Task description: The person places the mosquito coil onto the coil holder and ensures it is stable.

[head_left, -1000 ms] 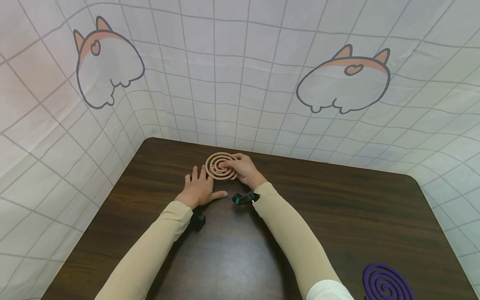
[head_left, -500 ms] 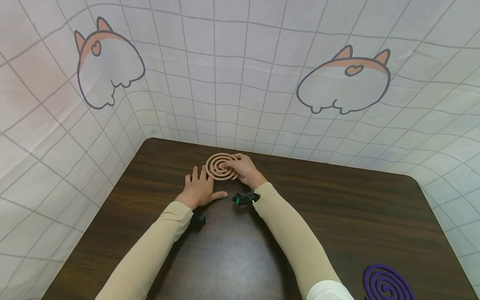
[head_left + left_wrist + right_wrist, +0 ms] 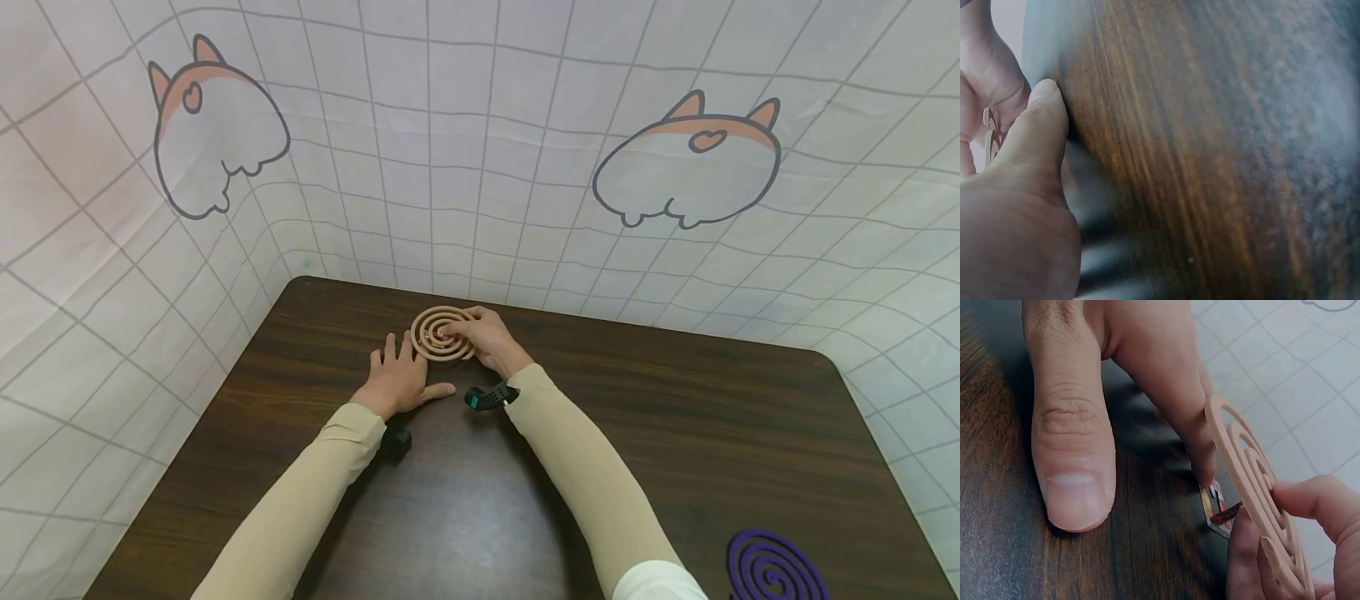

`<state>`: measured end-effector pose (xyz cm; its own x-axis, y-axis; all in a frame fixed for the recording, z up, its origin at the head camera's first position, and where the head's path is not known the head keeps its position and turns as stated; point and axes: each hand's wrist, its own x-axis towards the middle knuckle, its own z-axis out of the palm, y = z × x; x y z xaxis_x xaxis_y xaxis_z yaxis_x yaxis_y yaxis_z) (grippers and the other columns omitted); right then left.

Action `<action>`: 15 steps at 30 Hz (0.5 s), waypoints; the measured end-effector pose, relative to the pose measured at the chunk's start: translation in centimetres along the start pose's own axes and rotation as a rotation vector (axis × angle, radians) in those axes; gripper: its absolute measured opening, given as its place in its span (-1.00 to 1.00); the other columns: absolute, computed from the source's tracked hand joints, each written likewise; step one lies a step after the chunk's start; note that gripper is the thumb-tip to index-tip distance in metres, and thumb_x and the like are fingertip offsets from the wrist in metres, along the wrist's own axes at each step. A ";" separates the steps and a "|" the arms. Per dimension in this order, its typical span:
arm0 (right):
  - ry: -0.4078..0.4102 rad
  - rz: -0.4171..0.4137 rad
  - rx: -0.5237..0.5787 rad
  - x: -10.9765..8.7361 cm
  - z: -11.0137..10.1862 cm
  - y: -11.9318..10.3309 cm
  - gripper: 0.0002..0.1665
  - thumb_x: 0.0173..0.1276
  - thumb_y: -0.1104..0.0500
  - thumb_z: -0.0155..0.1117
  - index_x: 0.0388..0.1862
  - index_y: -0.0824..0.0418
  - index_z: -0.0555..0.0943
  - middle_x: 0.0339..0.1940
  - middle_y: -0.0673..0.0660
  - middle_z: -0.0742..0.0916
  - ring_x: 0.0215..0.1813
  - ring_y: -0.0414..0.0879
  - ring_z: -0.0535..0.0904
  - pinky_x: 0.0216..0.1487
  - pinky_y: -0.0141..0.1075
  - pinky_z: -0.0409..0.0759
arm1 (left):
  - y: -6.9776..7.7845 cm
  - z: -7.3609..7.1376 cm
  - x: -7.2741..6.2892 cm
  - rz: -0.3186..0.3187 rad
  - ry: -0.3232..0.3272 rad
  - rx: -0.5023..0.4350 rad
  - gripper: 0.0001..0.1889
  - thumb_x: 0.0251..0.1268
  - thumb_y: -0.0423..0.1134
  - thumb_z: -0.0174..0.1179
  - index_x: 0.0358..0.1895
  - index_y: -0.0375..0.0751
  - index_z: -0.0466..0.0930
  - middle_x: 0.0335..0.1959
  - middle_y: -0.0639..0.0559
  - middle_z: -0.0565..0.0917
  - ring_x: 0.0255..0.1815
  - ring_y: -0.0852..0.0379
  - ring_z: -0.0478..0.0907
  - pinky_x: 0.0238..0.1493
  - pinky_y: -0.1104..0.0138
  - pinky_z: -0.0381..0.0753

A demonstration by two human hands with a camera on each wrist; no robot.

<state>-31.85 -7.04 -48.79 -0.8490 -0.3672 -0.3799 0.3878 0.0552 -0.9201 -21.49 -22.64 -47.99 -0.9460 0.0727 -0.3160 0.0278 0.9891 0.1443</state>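
Note:
A tan mosquito coil is raised at a tilt over the far part of the table. My right hand pinches it near its centre, thumb on one face and fingers behind. Under the coil, in the right wrist view, lies a small metal coil stand with a narrow upright prong that reaches up to the coil. My left hand rests palm down on the table, fingers spread, and one fingertip touches the stand's edge. The coil's contact with the prong is partly hidden by my right fingers.
A purple mosquito coil lies at the near right, cut by the frame's lower edge. The dark wooden table ends at a white gridded curtain at the back and sides. Both wrists wear black straps.

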 end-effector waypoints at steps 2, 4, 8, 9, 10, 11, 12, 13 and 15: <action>0.002 0.002 0.000 0.0 0.0 0.1 -0.27 0.28 0.28 0.51 0.38 0.30 0.41 -0.06 0.15 0.67 -0.27 -0.16 0.70 -0.29 -0.38 0.69 | 0.0 0.0 0.0 0.000 0.004 -0.001 0.08 0.41 0.51 -0.05 0.67 -0.29 0.00 0.71 -0.41 -0.10 0.72 -0.49 -0.21 0.58 -0.35 0.05; 0.003 0.004 0.000 0.1 0.0 0.1 -0.25 0.27 0.27 0.53 0.38 0.31 0.41 -0.04 0.17 0.67 -0.26 -0.16 0.71 -0.29 -0.38 0.70 | 0.0 0.0 -0.1 0.000 0.005 -0.001 0.08 0.41 0.51 -0.04 0.68 -0.28 -0.01 0.71 -0.41 -0.10 0.72 -0.48 -0.21 0.58 -0.34 0.05; 0.007 0.004 -0.012 0.2 0.0 0.2 -0.24 0.27 0.26 0.54 0.40 0.30 0.40 -0.03 0.18 0.68 -0.27 -0.16 0.72 -0.30 -0.38 0.71 | 0.0 0.0 -0.1 0.002 0.008 -0.005 0.09 0.41 0.50 -0.03 0.68 -0.28 -0.02 0.71 -0.40 -0.10 0.72 -0.48 -0.20 0.59 -0.34 0.05; 0.008 0.003 -0.013 0.2 0.0 0.2 -0.23 0.27 0.26 0.54 0.40 0.30 0.40 -0.03 0.18 0.69 -0.27 -0.16 0.72 -0.30 -0.38 0.71 | 0.0 0.0 -0.1 0.002 0.008 -0.006 0.08 0.41 0.50 -0.04 0.68 -0.28 -0.03 0.71 -0.40 -0.10 0.72 -0.48 -0.21 0.59 -0.34 0.05; 0.009 0.001 -0.013 0.2 0.0 0.2 -0.23 0.27 0.26 0.53 0.40 0.30 0.40 -0.04 0.18 0.69 -0.27 -0.16 0.73 -0.30 -0.38 0.71 | 0.0 0.0 -0.1 0.003 0.009 -0.008 0.08 0.42 0.50 -0.04 0.68 -0.28 -0.03 0.71 -0.40 -0.09 0.72 -0.49 -0.20 0.58 -0.35 0.05; 0.010 -0.001 -0.013 0.2 0.0 0.1 -0.23 0.27 0.26 0.53 0.40 0.30 0.40 -0.04 0.18 0.69 -0.27 -0.16 0.73 -0.31 -0.38 0.71 | 0.0 0.0 -0.1 0.004 0.009 -0.008 0.08 0.42 0.49 -0.04 0.68 -0.29 -0.02 0.71 -0.41 -0.09 0.72 -0.49 -0.20 0.58 -0.35 0.05; 0.011 -0.004 -0.012 0.2 0.0 0.1 -0.23 0.27 0.27 0.54 0.40 0.30 0.40 -0.04 0.18 0.69 -0.27 -0.16 0.73 -0.31 -0.38 0.72 | 0.0 0.0 -0.1 0.003 0.008 -0.009 0.08 0.42 0.49 -0.04 0.68 -0.28 -0.03 0.71 -0.41 -0.10 0.72 -0.49 -0.20 0.58 -0.35 0.05; 0.012 -0.007 -0.010 0.2 0.0 0.1 -0.23 0.27 0.27 0.53 0.39 0.30 0.40 -0.05 0.18 0.69 -0.28 -0.16 0.73 -0.31 -0.38 0.72 | 0.0 -0.1 -0.1 0.002 0.005 -0.010 0.08 0.42 0.50 -0.04 0.69 -0.28 -0.04 0.71 -0.40 -0.10 0.72 -0.49 -0.21 0.58 -0.35 0.05; 0.011 -0.014 -0.006 0.2 0.1 0.1 -0.24 0.26 0.28 0.53 0.39 0.30 0.39 -0.06 0.18 0.69 -0.28 -0.16 0.74 -0.31 -0.38 0.72 | 0.1 -0.1 -0.1 0.001 0.001 -0.009 0.08 0.42 0.50 -0.05 0.69 -0.27 -0.05 0.71 -0.40 -0.11 0.72 -0.49 -0.22 0.58 -0.35 0.04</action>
<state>-31.97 -7.18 -48.97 -0.8580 -0.3581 -0.3682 0.3741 0.0555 -0.9257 -21.46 -22.60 -47.86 -0.9462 0.0730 -0.3151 0.0254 0.9879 0.1527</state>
